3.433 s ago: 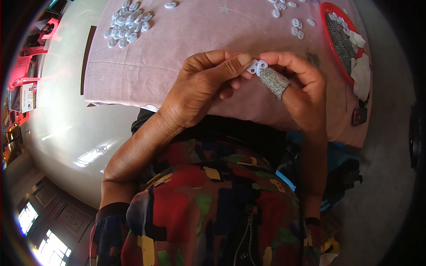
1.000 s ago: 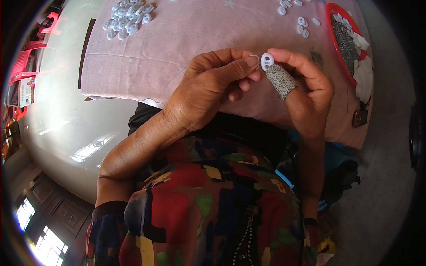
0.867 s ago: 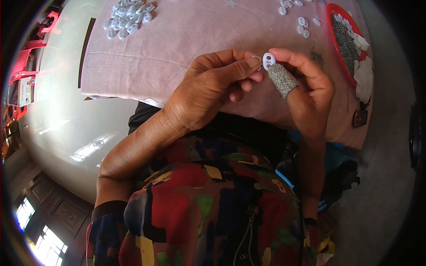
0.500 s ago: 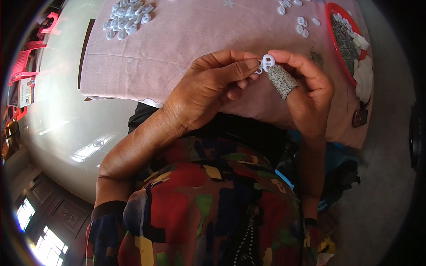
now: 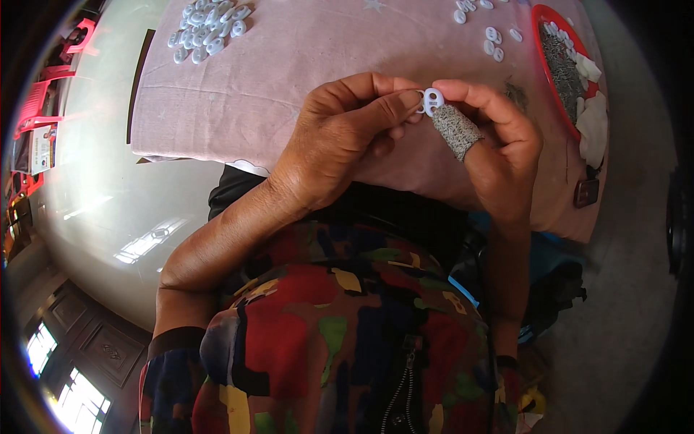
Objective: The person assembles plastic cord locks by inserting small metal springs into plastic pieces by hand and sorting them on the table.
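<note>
Left hand (image 5: 329, 141) pinches white looped plastic piece (image 5: 421, 111) (mostly hidden); right hand (image 5: 506, 159), thumb in grey knitted sleeve (image 5: 457, 132) likely as padding, grips white oval two-holed plastic piece (image 5: 434, 98) just beside, above pink-cloth-covered bench's (image 5: 289, 43) near edge, presumably for visibility.

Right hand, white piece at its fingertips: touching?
Touching. The head view shows the right hand holding the white piece between index fingertip and thumb, which wears a grey cover.

Two hands (image 5: 336, 134), one finger cover (image 5: 457, 132), one red tray (image 5: 546, 14), white pieces (image 5: 215, 46) (too heaped to count)
</note>
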The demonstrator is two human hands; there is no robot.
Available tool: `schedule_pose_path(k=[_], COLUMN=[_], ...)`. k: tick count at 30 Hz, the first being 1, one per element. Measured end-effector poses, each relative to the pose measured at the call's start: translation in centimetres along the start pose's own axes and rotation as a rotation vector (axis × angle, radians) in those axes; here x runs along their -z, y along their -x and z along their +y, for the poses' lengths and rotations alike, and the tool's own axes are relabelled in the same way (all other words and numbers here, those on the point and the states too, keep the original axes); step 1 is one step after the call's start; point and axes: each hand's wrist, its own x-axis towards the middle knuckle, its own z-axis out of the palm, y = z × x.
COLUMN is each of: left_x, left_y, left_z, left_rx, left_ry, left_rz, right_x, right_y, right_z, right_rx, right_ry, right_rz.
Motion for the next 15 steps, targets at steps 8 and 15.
schedule_pose_path(k=[8,15], left_x=[-0.17,-0.16], left_y=[0.05,0.11], left_z=[-0.19,-0.31], left_rx=[-0.006,-0.021], left_ry=[0.034,0.028], left_rz=[0.013,0.037], right_x=[0.12,0.07], right_y=[-0.12,-0.36], right_z=[0.11,-0.19], right_rx=[-0.01,-0.061], right_ry=[0.009,0.01], right_rz=[-0.016,-0.008])
